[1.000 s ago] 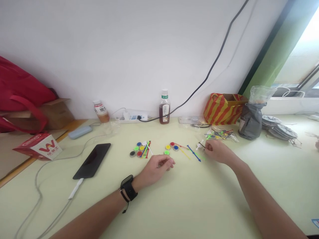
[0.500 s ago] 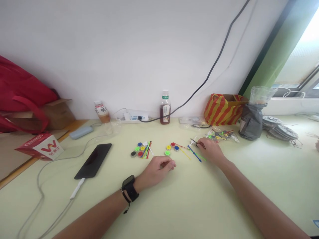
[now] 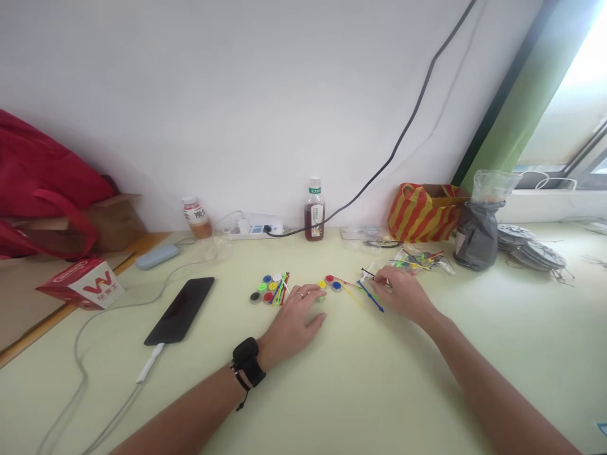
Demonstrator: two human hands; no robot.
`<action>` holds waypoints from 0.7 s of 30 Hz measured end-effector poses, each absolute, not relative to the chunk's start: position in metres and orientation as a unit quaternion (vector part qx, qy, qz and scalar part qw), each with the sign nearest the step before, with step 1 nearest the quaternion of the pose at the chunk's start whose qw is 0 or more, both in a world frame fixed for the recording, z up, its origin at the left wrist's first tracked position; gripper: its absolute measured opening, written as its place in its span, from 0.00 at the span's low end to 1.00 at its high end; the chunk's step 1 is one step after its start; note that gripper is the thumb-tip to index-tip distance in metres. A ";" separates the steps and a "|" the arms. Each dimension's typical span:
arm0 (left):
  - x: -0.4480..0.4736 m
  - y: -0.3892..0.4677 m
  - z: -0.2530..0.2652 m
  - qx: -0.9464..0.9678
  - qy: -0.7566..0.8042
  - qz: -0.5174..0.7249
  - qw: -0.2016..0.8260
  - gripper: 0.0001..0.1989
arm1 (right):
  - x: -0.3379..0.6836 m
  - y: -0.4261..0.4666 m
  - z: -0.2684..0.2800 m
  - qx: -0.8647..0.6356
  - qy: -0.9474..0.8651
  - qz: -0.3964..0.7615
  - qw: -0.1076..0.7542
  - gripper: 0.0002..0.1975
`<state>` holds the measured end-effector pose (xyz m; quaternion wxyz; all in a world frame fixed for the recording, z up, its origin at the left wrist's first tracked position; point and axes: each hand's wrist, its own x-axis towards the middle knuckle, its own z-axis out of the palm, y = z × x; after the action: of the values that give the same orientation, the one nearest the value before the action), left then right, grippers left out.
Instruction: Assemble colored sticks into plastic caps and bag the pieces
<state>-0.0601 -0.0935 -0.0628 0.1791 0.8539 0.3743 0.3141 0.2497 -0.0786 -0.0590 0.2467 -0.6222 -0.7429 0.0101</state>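
Pale-green tabletop (image 3: pixel 374 392), w/ a person's 2 bare hands over small plastic pcs. L hand (image 3: pixel 294 319), w/ black watch (image 3: pixel 245 352): palm down, fingers loosely spread, fingertips at a partly hidden green disc (image 3: pixel 321 299); can't tell if touching. Yellow disc (image 3: pixel 322 285), red disc (image 3: pixel 329 279) & blue disc (image 3: pixel 336 286) sit just beyond. R hand (image 3: pixel 379 283): thumb & fingertips drawn tog. at near end of a black stick (image 3: pixel 367 272); can't tell if gripping. White pcs (image 3: pixel 365 277) lie by that stick. Blue stick (image 3: pixel 371 297) lies diag. beside R hand; yellow stick (image 3: pixel 353 297) is btwn it & discs. Behind L hand: stick bundle (image 3: pixel 283 288). Dark phone (image 3: pixel 180 311) at far L, bottle (image 3: pixel 315 218) by wall.
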 end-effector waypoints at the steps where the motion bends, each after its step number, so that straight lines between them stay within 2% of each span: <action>1: -0.060 -0.093 -0.063 0.854 0.376 0.312 0.179 0.20 | 0.247 -0.081 -0.058 -0.616 -0.753 0.029 0.229 0.08; 5: -0.060 -0.092 -0.063 0.849 0.380 0.312 0.190 0.18 | 0.237 -0.086 -0.056 -0.609 -0.769 0.074 0.181 0.04; 8: -0.059 -0.092 -0.062 0.857 0.371 0.306 0.186 0.15 | 0.233 -0.089 -0.054 -0.601 -0.772 0.091 0.185 0.04; 12: -0.057 -0.095 -0.059 0.857 0.371 0.322 0.158 0.12 | 0.228 -0.094 -0.051 -0.582 -0.773 0.103 0.230 0.05; 16: -0.056 -0.097 -0.056 0.858 0.376 0.305 0.170 0.05 | 0.218 -0.096 -0.054 -0.538 -0.769 0.166 0.301 0.06; 18: -0.056 -0.097 -0.056 0.863 0.377 0.289 0.172 0.06 | 0.213 -0.096 -0.058 -0.522 -0.770 0.171 0.324 0.10; 21: -0.057 -0.097 -0.058 0.863 0.386 0.280 0.165 0.11 | 0.209 -0.095 -0.064 -0.513 -0.779 0.149 0.329 0.12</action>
<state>-0.0571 -0.0967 -0.0577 0.1653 0.8635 0.3859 0.2796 0.2090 -0.0948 -0.0639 0.3287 -0.5130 -0.7788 0.1489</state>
